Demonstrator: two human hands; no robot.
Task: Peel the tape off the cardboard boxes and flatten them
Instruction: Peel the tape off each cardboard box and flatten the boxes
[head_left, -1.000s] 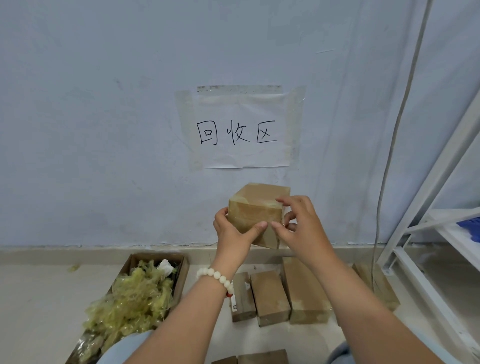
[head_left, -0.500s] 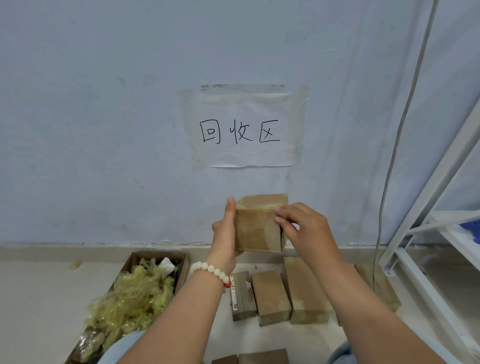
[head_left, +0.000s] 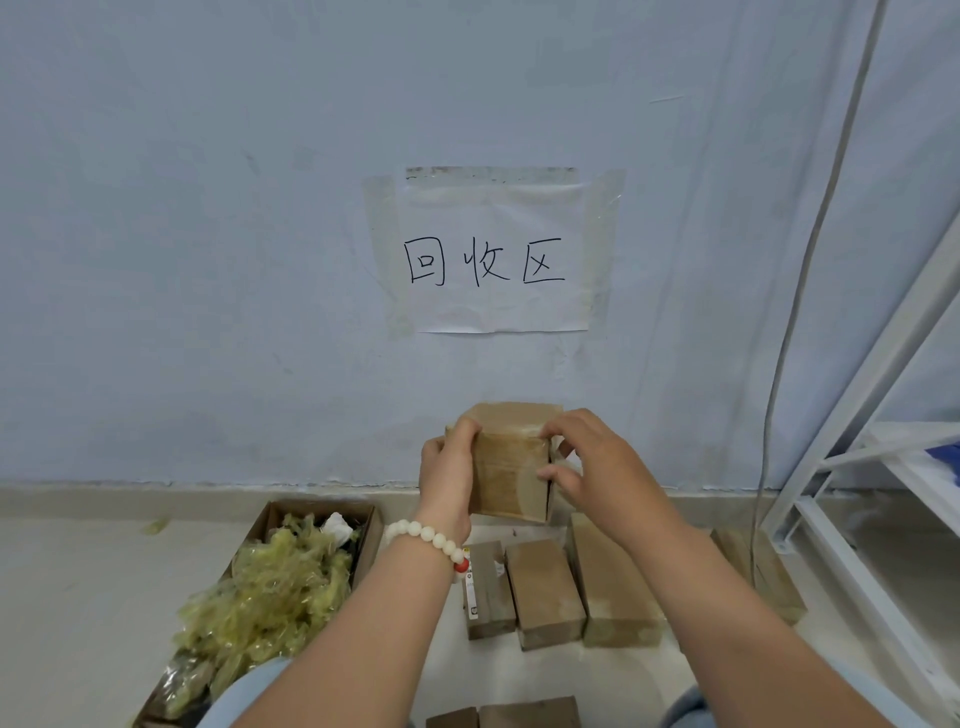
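Evidently the left hand (head_left: 449, 467) clamps the box (head_left: 509, 488) by its left side, up above the floor (head_left: 78, 597), so the right hand (head_left: 587, 462), its grip pinched at the top right corner, can pick at the tape (head_left: 519, 441).

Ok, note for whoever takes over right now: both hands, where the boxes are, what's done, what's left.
Left hand grips the held box by its left side. Right hand has fingers curled on its top right edge, seemingly at the tape.
Floor boxes lie in a row below it, none flattened. Peeled tape fills the carton at left.
Done: only that tape pile shows.
Left: peel and flatten the held box, then the floor boxes.
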